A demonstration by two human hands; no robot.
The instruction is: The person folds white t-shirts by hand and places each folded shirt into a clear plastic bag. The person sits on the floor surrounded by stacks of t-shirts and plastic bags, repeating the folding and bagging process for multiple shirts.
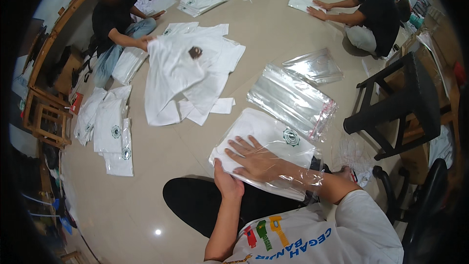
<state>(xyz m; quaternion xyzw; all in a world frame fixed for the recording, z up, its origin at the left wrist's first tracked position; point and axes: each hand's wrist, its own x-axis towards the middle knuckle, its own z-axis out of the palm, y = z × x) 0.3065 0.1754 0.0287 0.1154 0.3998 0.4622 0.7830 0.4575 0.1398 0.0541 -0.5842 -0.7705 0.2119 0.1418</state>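
Note:
A folded white T-shirt (pixel 264 126) with a round green emblem lies in front of me, partly in a clear plastic bag (pixel 286 190). Flat on the shirt, fingers spread, rests my right hand (pixel 259 160). Clear film crosses my right wrist and forearm, so that arm appears to reach into the bag. My left hand (pixel 228 182) is closed on the near left corner of the bagged shirt, its thumb on the side and its other fingers mostly hidden beneath.
A stack of clear bags (pixel 290 99) lies just beyond, with a looser clear bag (pixel 315 67) behind. Packed shirts (pixel 111 127) are at left. One person (pixel 115 24) holds up a white shirt (pixel 181 76); another (pixel 373 17) presses a folded shirt (pixel 303 2). A black stool (pixel 405 102) stands right.

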